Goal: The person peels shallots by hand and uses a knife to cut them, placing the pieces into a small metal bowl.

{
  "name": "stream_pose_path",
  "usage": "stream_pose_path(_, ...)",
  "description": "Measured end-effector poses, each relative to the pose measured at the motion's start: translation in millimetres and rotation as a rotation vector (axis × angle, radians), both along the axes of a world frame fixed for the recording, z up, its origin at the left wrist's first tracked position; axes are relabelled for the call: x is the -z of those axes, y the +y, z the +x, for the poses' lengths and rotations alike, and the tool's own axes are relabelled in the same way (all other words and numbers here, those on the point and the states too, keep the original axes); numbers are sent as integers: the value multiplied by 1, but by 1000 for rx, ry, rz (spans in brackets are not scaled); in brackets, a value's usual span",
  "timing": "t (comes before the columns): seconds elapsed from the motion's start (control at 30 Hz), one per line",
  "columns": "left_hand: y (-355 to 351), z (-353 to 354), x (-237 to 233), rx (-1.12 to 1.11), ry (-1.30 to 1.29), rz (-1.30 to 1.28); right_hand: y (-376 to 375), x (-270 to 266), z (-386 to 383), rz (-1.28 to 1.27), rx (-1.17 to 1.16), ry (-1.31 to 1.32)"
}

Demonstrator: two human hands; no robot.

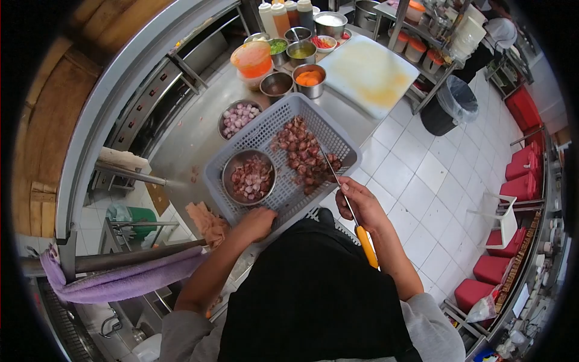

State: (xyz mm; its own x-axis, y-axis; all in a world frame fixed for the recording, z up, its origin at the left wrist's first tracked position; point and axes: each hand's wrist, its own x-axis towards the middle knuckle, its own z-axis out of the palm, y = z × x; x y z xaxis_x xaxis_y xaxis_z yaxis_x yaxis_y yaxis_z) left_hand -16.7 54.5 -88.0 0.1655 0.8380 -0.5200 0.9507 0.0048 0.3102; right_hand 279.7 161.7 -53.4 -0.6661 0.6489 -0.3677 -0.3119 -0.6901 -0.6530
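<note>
A grey plastic basket (338,123) sits tilted at the near edge of the steel table. At its near rim is my left hand (258,223), closed with the fingers wrapped over the edge. My right hand (363,204) grips a knife (366,246) with a yellow handle, and its long thin blade reaches up over the basket's right side. Under the blade lies a pile of reddish-brown shallots (303,148). On the left inside the basket stands a steel bowl (225,175) filled with papery shallot skins (251,178).
Beyond the basket stand a bowl of peeled shallots (240,119), an orange-filled tub (251,58), several steel pots, squeeze bottles (280,19) and a white cutting board (369,75). A purple towel (123,280) hangs at left. A black bin (440,114) and another person (499,33) are at right.
</note>
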Motion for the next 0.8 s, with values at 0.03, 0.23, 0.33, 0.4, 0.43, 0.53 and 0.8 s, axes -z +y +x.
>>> stream_pose_path(0.03, 6, 4, 0, 3, -12, -48, 1, 0, 0, -1, 6, 2)
stream_pose_path(0.23, 19, 11, -8, -17, -318, 74, 3, 4, 13, 70, 26, 20)
stream_pose_path(0.33, 45, 20, -11, -321, -660, 48, 0, -6, 12, 81, 79, -22)
stream_pose_path(0.4, 67, 31, -7, -505, -854, 34, 0, -8, 11, 87, 79, -37)
stream_pose_path(0.43, 79, 40, -4, -603, -1011, 236, -1, -9, 12, 91, 79, -49)
stream_pose_path(0.53, 101, 43, 17, -468, -861, 563, -3, -7, 12, 83, 78, -38)
stream_pose_path(0.8, 98, 70, 35, -4, -243, 446, -13, -9, 20, 119, 84, -17)
